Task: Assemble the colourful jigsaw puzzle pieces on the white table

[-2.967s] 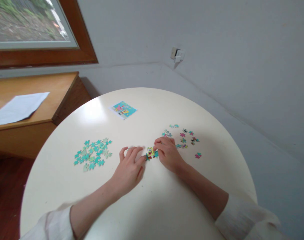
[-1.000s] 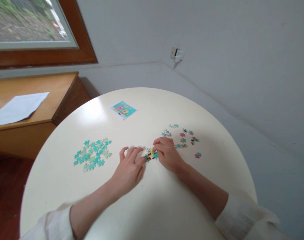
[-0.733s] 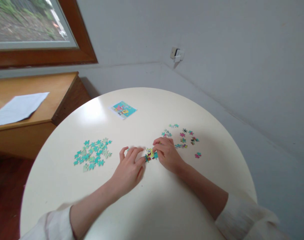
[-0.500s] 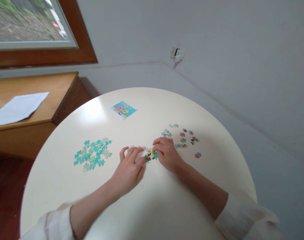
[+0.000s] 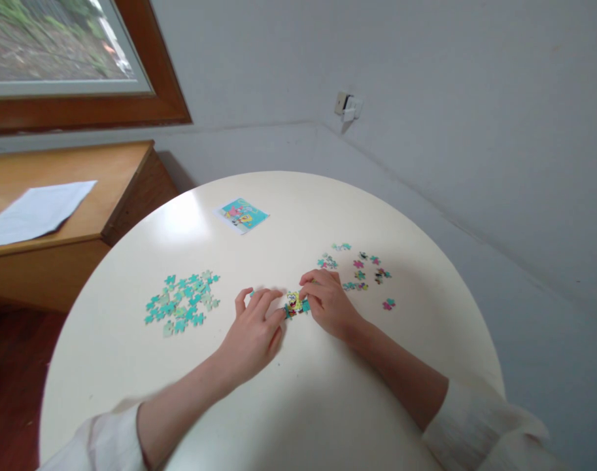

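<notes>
A small joined section of jigsaw puzzle point(image 5: 294, 303), with a yellow cartoon face and teal and red parts, lies flat on the table between my hands. My left hand point(image 5: 256, 326) grips its left edge between bent thumb and index finger, the other fingers curled on the tabletop. At the right edge, my right hand point(image 5: 329, 304) has its fingers pinched on the puzzle, covering part of it. A bit of teal piece point(image 5: 252, 294) peeks out behind the left fingers. Loose puzzle pieces point(image 5: 359, 275), pink, teal and yellow, lie beyond the right hand.
A pile of teal and pale green pieces point(image 5: 183, 302) is on the left of the round white table point(image 5: 298, 418). Farther back lies a picture card point(image 5: 242, 216). A wooden cabinet point(image 5: 126, 170) with white paper point(image 5: 38, 210) stands left; walls border the table behind and right.
Almost nothing differs. The joined puzzle section has shifted very slightly between my fingers, while both hands keep their places.
</notes>
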The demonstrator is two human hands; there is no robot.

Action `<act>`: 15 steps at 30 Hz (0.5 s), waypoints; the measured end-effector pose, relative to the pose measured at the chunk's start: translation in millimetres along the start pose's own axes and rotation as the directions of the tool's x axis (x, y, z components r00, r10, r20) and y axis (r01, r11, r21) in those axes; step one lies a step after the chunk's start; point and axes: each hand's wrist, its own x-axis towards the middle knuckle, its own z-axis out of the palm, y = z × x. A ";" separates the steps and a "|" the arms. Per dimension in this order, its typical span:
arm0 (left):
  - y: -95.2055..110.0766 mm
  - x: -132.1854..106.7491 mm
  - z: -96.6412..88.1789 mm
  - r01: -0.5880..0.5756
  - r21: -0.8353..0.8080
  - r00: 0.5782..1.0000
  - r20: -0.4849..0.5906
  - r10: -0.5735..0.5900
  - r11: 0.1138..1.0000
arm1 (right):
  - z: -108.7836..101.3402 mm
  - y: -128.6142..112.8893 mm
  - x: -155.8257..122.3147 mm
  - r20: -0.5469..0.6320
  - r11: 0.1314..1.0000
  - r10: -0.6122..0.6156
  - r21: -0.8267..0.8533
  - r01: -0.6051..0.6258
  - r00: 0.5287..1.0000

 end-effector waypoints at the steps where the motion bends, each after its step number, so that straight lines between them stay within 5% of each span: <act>1: -0.1 0.0 0.1 0.000 -0.001 1.000 0.001 0.000 1.000 | 0.0 0.1 0.1 0.000 1.000 -0.003 0.002 0.003 1.000; 15: -0.2 0.1 0.3 -0.012 0.009 1.000 -0.024 0.012 1.000 | 0.0 -0.7 0.1 0.032 1.000 -0.008 0.010 0.007 0.999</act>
